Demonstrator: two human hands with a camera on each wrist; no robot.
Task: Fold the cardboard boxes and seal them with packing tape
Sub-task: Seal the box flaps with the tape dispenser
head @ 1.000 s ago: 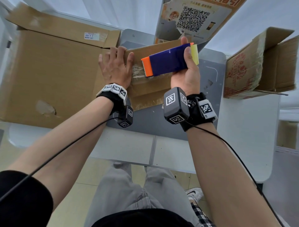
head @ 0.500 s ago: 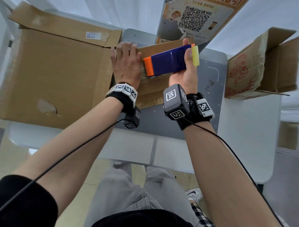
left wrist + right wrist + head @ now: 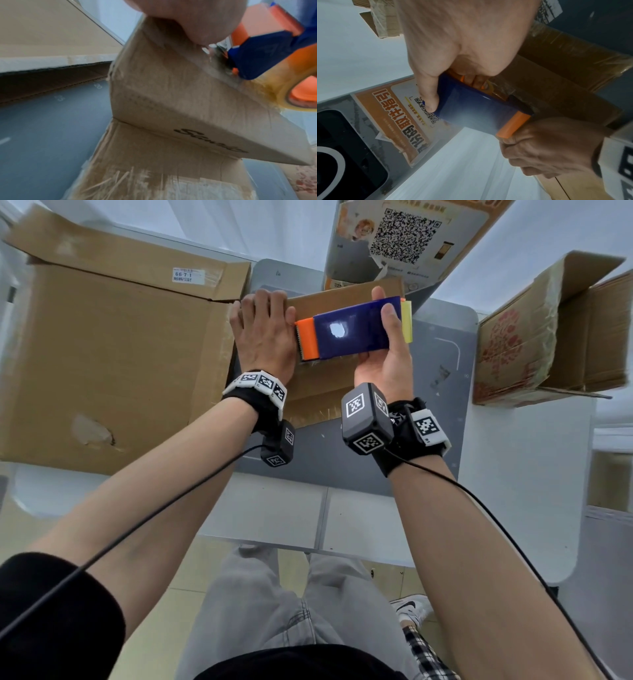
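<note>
A small brown cardboard box (image 3: 337, 300) stands on the grey mat, its worn side taped over (image 3: 171, 108). My left hand (image 3: 262, 333) lies on its top at the left end, palm down, with the fingers bent over the far edge. My right hand (image 3: 386, 311) grips a blue tape dispenser (image 3: 352, 328) with an orange cutter end and a yellowish tape roll (image 3: 281, 93). The dispenser (image 3: 476, 111) sits on the box top, its cutter end right against my left hand (image 3: 539, 148). A strip of clear tape runs from the cutter under my left palm.
A large flattened cardboard box (image 3: 102, 354) fills the table's left. An open box with red print (image 3: 548, 337) lies on its side at right. A stand with a QR-code poster (image 3: 404, 237) rises behind the small box. The grey mat (image 3: 342, 470) lies on a white table (image 3: 513, 491).
My left hand has slid forward along the box top to its far edge and its fingers now bend over it. The dispenser has stayed close beside it.
</note>
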